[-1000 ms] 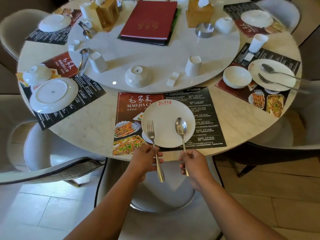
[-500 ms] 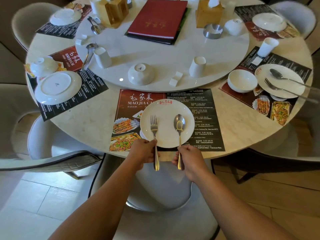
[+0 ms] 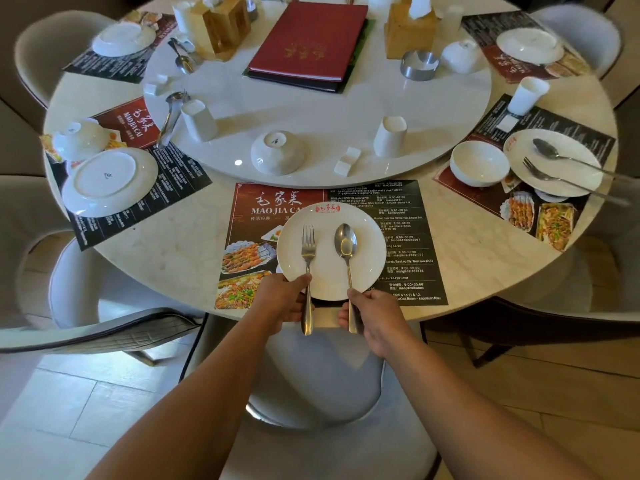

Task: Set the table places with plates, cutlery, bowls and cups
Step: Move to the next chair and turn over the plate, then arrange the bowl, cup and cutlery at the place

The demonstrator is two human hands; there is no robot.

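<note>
A white plate [image 3: 329,271] sits upright on the dark placemat [image 3: 408,237] at the near table edge. My left hand [image 3: 277,303] grips the handle of a fork [image 3: 308,251], whose tines rest on the plate's left half. My right hand [image 3: 375,313] grips the handle of a spoon [image 3: 345,242], whose bowl lies on the plate's right half. Both handles stick out over the table edge. An upside-down bowl [image 3: 277,152] and an upside-down cup [image 3: 390,136] stand on the white turntable [image 3: 311,109] beyond.
The right place has a bowl [image 3: 479,163] and a plate [image 3: 554,164] bearing fork and spoon. The left place holds an upside-down plate [image 3: 109,181] and bowl [image 3: 79,138]. A red menu [image 3: 310,41], wooden holders and an ashtray [image 3: 419,65] crowd the turntable. A grey chair [image 3: 311,393] stands below my arms.
Both hands have slid the fork and spoon forward, further onto the plate. The two pieces now lie straighter and more parallel. The camera has moved closer to the table.
</note>
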